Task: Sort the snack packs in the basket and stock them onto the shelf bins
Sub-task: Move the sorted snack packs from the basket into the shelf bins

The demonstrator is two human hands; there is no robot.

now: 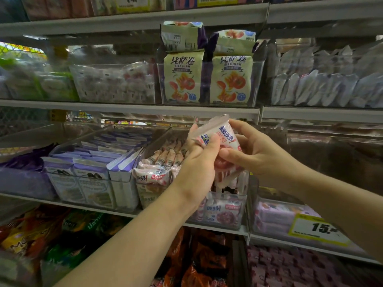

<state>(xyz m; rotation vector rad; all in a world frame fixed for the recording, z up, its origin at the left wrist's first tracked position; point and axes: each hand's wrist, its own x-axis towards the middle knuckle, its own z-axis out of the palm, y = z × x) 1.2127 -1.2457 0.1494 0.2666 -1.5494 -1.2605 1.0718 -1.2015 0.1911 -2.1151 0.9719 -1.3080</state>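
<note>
Pink-white snack pack (219,137) is being stocked, left hand (199,168) and right hand (261,154) fingers (240,124) curling round it; next (probably) lowering into matching clear bin (245,204).

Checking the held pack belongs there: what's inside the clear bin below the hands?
The clear bin holds pink-and-white packs printed like the held pack. The left hand and right hand hide its middle contents.

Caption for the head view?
Left hand and right hand hold a white-and-pink snack pack above a clear plastic bin.
</note>
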